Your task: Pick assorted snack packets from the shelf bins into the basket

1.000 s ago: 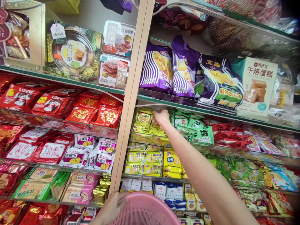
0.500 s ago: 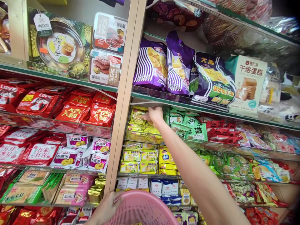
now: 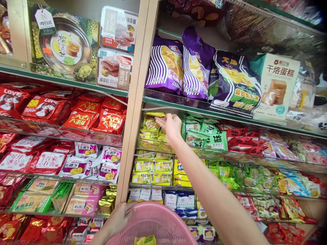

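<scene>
The left hand (image 3: 119, 219), slightly blurred, is closed on the near left rim of a round pink plastic basket (image 3: 167, 211), its wall pierced by fine holes. A crinkled yellow packet (image 3: 145, 240) lies inside. Farther off, the right hand (image 3: 172, 128) reaches into a clear-fronted bin, fingers straight and close together just under a thin, flat foil-like packet (image 3: 156, 114); I cannot tell whether they pinch it. Glossy yellow snack packs (image 3: 149, 125) are piled below, with crumpled green sachets (image 3: 214, 136) to the right. Plump purple bags (image 3: 166, 66) stand on the glass shelf above.
</scene>
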Demonstrator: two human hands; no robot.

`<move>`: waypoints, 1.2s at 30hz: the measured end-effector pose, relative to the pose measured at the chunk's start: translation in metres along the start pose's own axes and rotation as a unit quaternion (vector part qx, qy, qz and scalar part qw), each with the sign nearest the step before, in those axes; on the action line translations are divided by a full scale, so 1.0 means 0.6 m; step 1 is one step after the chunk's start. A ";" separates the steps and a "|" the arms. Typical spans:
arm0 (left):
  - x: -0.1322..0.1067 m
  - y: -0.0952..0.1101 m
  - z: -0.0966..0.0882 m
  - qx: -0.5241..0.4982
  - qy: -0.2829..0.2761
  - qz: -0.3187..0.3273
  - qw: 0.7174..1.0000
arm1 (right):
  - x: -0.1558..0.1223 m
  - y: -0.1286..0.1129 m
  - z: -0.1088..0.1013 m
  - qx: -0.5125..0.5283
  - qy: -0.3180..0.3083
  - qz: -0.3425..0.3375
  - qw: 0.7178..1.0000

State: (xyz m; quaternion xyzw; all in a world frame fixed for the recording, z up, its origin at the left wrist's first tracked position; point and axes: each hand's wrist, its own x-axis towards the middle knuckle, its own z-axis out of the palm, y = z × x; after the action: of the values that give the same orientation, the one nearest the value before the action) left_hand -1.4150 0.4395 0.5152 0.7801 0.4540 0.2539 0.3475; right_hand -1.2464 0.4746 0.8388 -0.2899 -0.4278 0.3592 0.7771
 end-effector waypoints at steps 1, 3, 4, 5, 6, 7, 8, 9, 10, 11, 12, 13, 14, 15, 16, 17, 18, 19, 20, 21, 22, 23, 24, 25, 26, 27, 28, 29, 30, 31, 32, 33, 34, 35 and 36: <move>-0.001 0.000 0.000 -0.002 0.001 -0.002 1.000 | -0.010 -0.002 -0.004 -0.002 -0.003 -0.002 1.000; -0.003 0.001 0.000 -0.001 0.006 -0.012 1.000 | -0.031 -0.006 -0.013 -0.003 -0.014 -0.016 1.000; -0.004 0.002 0.000 0.000 0.010 -0.016 1.000 | -0.042 -0.010 -0.017 0.000 -0.023 -0.028 0.999; -0.004 0.003 -0.001 -0.001 0.011 -0.016 1.000 | -0.056 -0.015 -0.022 0.004 -0.035 -0.042 0.999; -0.005 0.005 -0.001 -0.004 0.010 -0.012 1.000 | -0.070 -0.020 -0.027 0.008 -0.048 -0.053 0.997; -0.004 0.007 -0.003 -0.009 0.007 -0.003 1.000 | -0.087 -0.027 -0.033 0.011 -0.062 -0.060 0.996; -0.004 0.010 -0.004 -0.015 0.003 0.008 1.000 | -0.106 -0.034 -0.041 0.011 -0.075 -0.060 0.995; -0.004 0.013 -0.006 -0.021 -0.002 0.019 1.000 | -0.127 -0.040 -0.050 0.008 -0.086 -0.051 0.995; -0.003 0.016 -0.007 -0.025 -0.007 0.030 0.999 | -0.150 -0.043 -0.062 0.003 -0.095 -0.034 0.995; -0.003 0.018 -0.009 -0.028 -0.011 0.036 0.999 | -0.175 -0.044 -0.075 -0.003 -0.104 -0.009 0.995; -0.002 0.020 -0.009 -0.030 -0.013 0.038 0.999 | -0.202 -0.040 -0.090 -0.010 -0.113 0.026 0.993; -0.002 0.021 -0.009 -0.034 -0.013 0.039 0.999 | -0.230 -0.031 -0.107 -0.017 -0.120 0.069 0.990; -0.002 0.022 -0.009 -0.041 -0.013 0.039 0.998 | -0.257 -0.016 -0.126 -0.025 -0.132 0.122 0.983; -0.002 0.022 -0.008 -0.051 -0.013 0.038 0.998 | -0.284 0.003 -0.146 -0.033 -0.141 0.178 0.973; -0.003 0.021 -0.007 -0.061 -0.014 0.036 0.997 | -0.310 0.027 -0.167 -0.040 -0.143 0.227 0.962; -0.004 0.020 -0.006 -0.070 -0.017 0.034 0.997 | -0.334 0.054 -0.188 -0.046 -0.147 0.270 0.950; -0.005 0.019 -0.005 -0.076 -0.021 0.032 0.996 | -0.356 0.083 -0.210 -0.060 -0.148 0.298 0.941; -0.006 0.018 -0.005 -0.077 -0.023 0.029 0.996 | -0.375 0.113 -0.231 -0.080 -0.143 0.320 0.933; -0.007 0.018 -0.006 -0.076 -0.024 0.025 0.997 | -0.391 0.141 -0.252 -0.099 -0.142 0.341 0.924; -0.008 0.017 -0.006 -0.074 -0.022 0.023 0.997 | -0.405 0.167 -0.272 -0.116 -0.138 0.355 0.917; -0.008 0.017 -0.007 -0.073 -0.020 0.019 0.997 | -0.416 0.190 -0.290 -0.128 -0.129 0.366 0.913; -0.008 0.017 -0.008 -0.073 -0.018 0.016 0.997 | -0.426 0.210 -0.306 -0.138 -0.119 0.373 0.910; -0.008 0.017 -0.009 -0.073 -0.017 0.012 0.997 | -0.433 0.226 -0.320 -0.147 -0.107 0.378 0.908; -0.008 0.017 -0.009 -0.074 -0.018 0.010 0.997 | -0.439 0.238 -0.331 -0.154 -0.096 0.383 0.906; -0.008 0.016 -0.010 -0.073 -0.019 0.008 0.997 | -0.444 0.248 -0.340 -0.158 -0.085 0.388 0.904; -0.007 0.016 -0.010 -0.072 -0.021 0.008 0.997 | -0.448 0.256 -0.346 -0.161 -0.075 0.392 0.903; -0.007 0.016 -0.010 -0.073 -0.025 0.010 0.997 | -0.452 0.263 -0.351 -0.160 -0.068 0.397 0.901; -0.006 0.016 -0.010 -0.073 -0.030 0.013 0.997 | -0.455 0.268 -0.354 -0.158 -0.062 0.399 0.901; -0.006 0.016 -0.010 -0.073 -0.035 0.017 0.997 | -0.458 0.272 -0.356 -0.155 -0.059 0.401 0.901; -0.006 0.016 -0.011 -0.071 -0.038 0.020 0.997 | -0.462 0.277 -0.357 -0.151 -0.057 0.403 0.901; -0.006 0.016 -0.011 -0.067 -0.039 0.023 0.997 | -0.465 0.281 -0.358 -0.147 -0.057 0.404 0.901; -0.006 0.016 -0.012 -0.059 -0.038 0.025 0.997 | -0.468 0.284 -0.360 -0.142 -0.055 0.405 0.901; -0.006 0.016 -0.012 -0.052 -0.036 0.025 0.998 | -0.472 0.288 -0.362 -0.137 -0.053 0.406 0.902; -0.006 0.016 -0.012 -0.045 -0.035 0.025 0.998 | -0.475 0.292 -0.364 -0.132 -0.051 0.406 0.903; -0.006 0.016 -0.013 -0.040 -0.035 0.025 0.998 | -0.478 0.297 -0.367 -0.128 -0.051 0.405 0.904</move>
State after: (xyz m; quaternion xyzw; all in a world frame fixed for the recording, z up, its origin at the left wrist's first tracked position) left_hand -1.4169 0.4351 0.5273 0.7853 0.4113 0.2534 0.3872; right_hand -1.2170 0.3138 0.4703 -0.5169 -0.3546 0.5993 0.4979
